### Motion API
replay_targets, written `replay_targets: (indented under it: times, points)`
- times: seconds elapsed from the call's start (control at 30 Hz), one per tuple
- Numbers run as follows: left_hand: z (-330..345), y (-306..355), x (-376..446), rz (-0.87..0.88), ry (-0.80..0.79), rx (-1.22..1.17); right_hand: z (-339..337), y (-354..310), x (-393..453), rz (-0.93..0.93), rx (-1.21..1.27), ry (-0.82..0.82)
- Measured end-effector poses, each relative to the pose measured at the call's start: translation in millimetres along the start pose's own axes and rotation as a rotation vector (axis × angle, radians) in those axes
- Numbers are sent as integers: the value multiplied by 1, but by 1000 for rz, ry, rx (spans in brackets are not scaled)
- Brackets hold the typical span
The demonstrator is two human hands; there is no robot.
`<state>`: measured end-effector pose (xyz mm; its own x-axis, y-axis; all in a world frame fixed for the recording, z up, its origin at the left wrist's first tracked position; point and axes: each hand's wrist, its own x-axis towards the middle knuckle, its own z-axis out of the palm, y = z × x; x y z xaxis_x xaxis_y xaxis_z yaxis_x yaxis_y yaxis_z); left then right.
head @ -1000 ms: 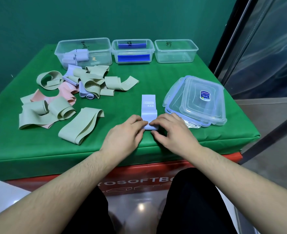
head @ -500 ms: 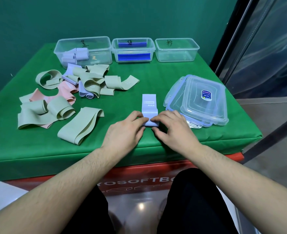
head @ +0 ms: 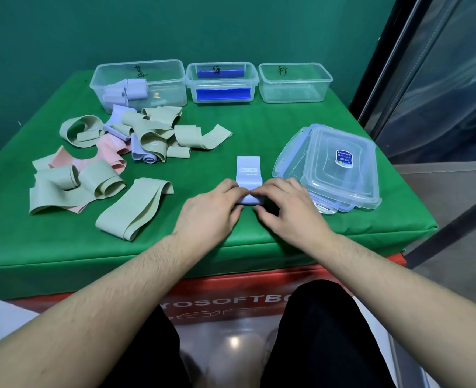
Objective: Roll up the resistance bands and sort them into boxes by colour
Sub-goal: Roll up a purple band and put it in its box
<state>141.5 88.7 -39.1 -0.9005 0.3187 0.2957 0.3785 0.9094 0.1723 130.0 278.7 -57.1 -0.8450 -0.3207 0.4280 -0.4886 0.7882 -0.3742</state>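
As hands (head: 248,208) roll: lavender band (head: 248,170) shorter.

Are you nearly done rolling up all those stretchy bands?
Not nearly. Done: a few rolled lilac bands lie in the clear plastic box on the left. In hand: the left hand and right hand are rolling another lilac band. Left: the loose pile of sage-green, pink and lilac bands on the green table; the right clear box looks empty.
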Motion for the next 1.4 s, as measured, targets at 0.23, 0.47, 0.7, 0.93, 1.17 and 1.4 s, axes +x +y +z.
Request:
replay_targets:
  times: [0.23,0.47,0.7,0.93,1.17,1.4]
  points:
    - [3,-3,4,11,35,-36,2,2,6,25,-63,1]
    - [4,-6,12,4,43,-89,2,0,14,43,-11,-34]
    - [0,-8,-17,99,118,-124,-2,-5,-10,-20,32,12]
    - [-2,-7,-47,170,159,-141,-7,-15,-38,-80,58,23]
    - [-2,-2,-47,127,129,-123,-8,-18,-37,-23,81,-6]
    - [-1,-1,-47,61,85,-153,-4,-18,-35,-66,66,21]
